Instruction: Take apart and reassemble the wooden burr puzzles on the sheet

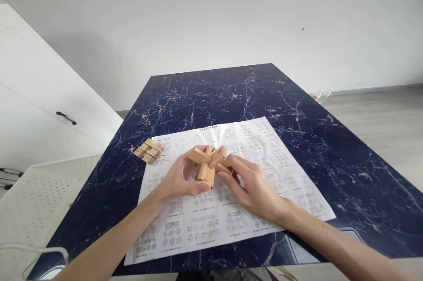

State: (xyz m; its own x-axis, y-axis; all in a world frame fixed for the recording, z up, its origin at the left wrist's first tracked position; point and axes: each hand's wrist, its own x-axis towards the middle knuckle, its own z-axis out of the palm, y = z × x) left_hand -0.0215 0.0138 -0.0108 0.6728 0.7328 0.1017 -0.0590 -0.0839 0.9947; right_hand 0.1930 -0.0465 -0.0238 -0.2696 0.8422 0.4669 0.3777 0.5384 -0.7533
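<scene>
Between my two hands is a wooden burr puzzle [205, 171] made of crossed, interlocking bars, some with dark marks on their ends. My left hand [180, 177] wraps round its left side, the thumb along the near bar and the fingers behind. On the right, my right hand [254, 184] pinches a bar that sticks out that way; its fingertips are partly hidden. Under both hands lies a creased white instruction sheet [280, 157] printed with small diagrams. Several marked wooden pieces [149, 151] sit together at the sheet's upper left corner, apart from my hands.
The sheet rests on a dark blue marbled table [211, 95]. Beneath my right forearm, a flat grey device [302, 248] lies at the near edge. A white perforated surface [42, 192] and a white cable [36, 249] are at the left, by a white cabinet [42, 91].
</scene>
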